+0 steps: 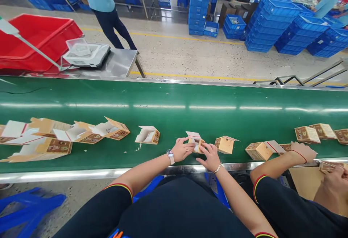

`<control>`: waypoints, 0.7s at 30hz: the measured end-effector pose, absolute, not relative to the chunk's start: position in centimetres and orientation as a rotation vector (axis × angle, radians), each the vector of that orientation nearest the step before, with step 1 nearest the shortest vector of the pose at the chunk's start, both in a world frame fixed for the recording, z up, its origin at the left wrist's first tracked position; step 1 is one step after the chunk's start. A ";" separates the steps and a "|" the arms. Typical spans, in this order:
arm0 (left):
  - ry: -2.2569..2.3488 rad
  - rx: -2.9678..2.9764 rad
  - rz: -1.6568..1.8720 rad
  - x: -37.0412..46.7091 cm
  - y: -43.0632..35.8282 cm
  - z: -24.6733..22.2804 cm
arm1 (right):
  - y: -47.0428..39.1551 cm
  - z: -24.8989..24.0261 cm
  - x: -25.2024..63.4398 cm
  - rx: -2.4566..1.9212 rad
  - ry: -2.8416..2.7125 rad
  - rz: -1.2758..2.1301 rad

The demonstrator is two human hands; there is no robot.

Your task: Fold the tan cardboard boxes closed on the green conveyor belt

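Between my two hands, on the green conveyor belt (168,95), sits a small brown cardboard box (196,145) with its white-lined lid raised and something white inside. My left hand (181,150), with a watch at the wrist, grips the box's left side. On its right side, the fingers of my right hand (211,156) press against the wall and rim. Another open box (149,136) with white content stands to the left. A box with its flap partly up (224,145) is just right of my right hand.
More open boxes (116,129) crowd the belt's left end. A co-worker's hand (301,152) reaches among boxes at right, near an open-flapped box (259,151). Beyond the belt stand a scale (89,57), a red tub (40,31), stacked blue crates (269,24) and a standing person.
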State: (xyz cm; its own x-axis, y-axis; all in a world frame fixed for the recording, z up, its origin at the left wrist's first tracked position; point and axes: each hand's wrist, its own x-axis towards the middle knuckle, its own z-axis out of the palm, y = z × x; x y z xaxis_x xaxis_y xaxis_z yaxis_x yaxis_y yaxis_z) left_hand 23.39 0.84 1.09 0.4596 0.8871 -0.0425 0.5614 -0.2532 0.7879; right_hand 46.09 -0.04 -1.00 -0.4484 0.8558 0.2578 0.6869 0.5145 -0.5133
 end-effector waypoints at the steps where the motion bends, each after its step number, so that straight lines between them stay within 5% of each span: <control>1: 1.205 1.921 0.560 23.6 0.8 1.2 | -0.2 -1.0 46.1 -1.275 -2.260 0.451; 10: 1.129 1.885 0.651 27.0 1.1 2.1 | 0.0 -0.3 46.5 -1.323 -1.984 0.475; 17: 1.395 1.292 0.895 32.4 2.6 0.4 | -0.2 -2.6 45.8 -1.741 -1.066 0.697; 21: 1.388 1.112 0.835 33.1 3.1 -0.2 | -0.8 -3.0 46.1 -1.828 -1.025 0.749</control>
